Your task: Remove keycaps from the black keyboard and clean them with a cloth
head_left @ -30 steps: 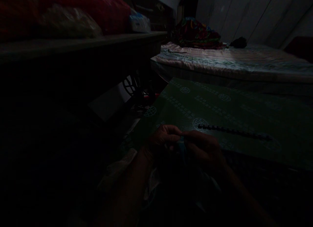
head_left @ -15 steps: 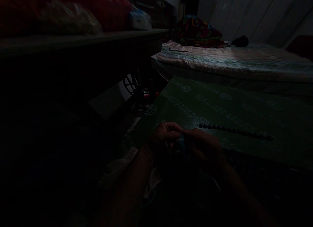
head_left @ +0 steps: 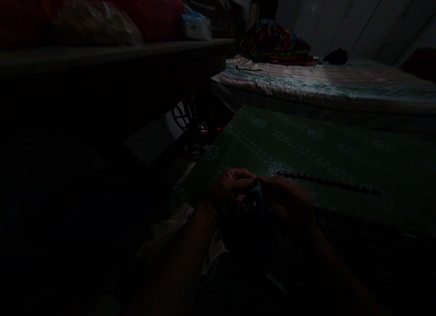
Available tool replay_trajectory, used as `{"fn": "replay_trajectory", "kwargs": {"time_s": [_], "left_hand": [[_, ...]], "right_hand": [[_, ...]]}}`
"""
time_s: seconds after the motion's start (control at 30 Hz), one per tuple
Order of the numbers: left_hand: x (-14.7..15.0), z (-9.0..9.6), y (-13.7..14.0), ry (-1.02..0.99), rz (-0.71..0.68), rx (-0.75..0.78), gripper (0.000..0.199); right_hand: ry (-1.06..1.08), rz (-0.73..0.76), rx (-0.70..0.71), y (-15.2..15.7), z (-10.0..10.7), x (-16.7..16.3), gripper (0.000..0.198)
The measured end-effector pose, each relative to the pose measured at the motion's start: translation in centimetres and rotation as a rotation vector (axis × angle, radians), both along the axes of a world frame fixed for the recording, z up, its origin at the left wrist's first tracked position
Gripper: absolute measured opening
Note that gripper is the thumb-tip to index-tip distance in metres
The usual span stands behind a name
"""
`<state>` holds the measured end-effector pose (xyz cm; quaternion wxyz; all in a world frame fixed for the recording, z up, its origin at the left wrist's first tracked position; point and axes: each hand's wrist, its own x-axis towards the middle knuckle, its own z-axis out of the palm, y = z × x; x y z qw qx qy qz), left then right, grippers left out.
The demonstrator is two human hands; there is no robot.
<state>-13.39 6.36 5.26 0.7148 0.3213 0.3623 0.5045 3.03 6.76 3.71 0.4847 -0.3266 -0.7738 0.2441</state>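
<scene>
- In a dimly lit room, a person's two bare hands meet at the fingertips, low and near the middle of the view.
- The left hand (head_left: 226,189) pinches with thumb and forefinger, its grip brought together on the upper end of a narrow, dull-blue piece (head_left: 259,198).
- The right hand (head_left: 289,200) curls in from the other side, fingertips against the top of the same piece; in this gloom one cannot tell whether its grip is clamped on it.
- The dull-blue piece is between the two hands, running down from the fingertips into shadow.
- Beyond them spreads a flat green counter (head_left: 293,145), printed with pale globe emblems and lines of lettering.
- A long, black, toothed strip (head_left: 330,183) lies on the counter just past the right hand, stretching away to the right.
- A crumpled, pale cloth (head_left: 179,218) shows beside the left forearm.
- At upper left, a dark, flat-topped ledge (head_left: 211,44) bears a bulky red bag (head_left: 160,16), a clear, shiny plastic bag (head_left: 98,25) and a white-and-blue wrapped packet (head_left: 196,27).
- A black, spoked wheel (head_left: 181,117) stands below the ledge.
- In the background, a bed with a pale striped cover (head_left: 340,86) carries a heap of dark red, multicoloured fabric (head_left: 275,48) and a small black bundle (head_left: 336,56).
</scene>
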Motion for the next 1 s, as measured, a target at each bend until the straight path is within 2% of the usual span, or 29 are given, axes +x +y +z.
{"fn": "replay_trajectory", "kwargs": {"time_s": [0.2,0.33,0.5,0.6,0.67,0.8,1.0], "left_hand": [[0.2,0.0,-0.1,-0.065,-0.01,0.027,0.024],[0.4,-0.1,-0.1,-0.033,-0.004,0.02,0.023],[0.5,-0.3,0.1,0.014,0.05,0.014,0.024],[0.6,-0.4,0.1,-0.001,0.061,0.024,0.024],[0.8,-0.3,0.1,-0.008,0.05,0.034,0.024],[1.1,-0.1,0.1,0.002,0.071,0.033,0.023],[1.1,-0.1,0.3,0.037,0.109,0.03,0.022]], "right_hand": [[0.024,-0.073,-0.076,-0.2,-0.2,0.0,0.019],[0.087,-0.149,-0.089,-0.5,0.5,-0.2,0.018],[-0.015,-0.071,-0.033,-0.5,1.1,-0.3,0.019],[0.009,-0.082,-0.027,-0.4,0.9,-0.3,0.021],[0.06,-0.114,-0.074,-0.5,0.9,-0.4,0.02],[0.157,-0.163,-0.258,-1.0,1.3,-0.7,0.015],[0.185,-0.135,-0.484,-0.8,1.9,-0.5,0.012]]}}
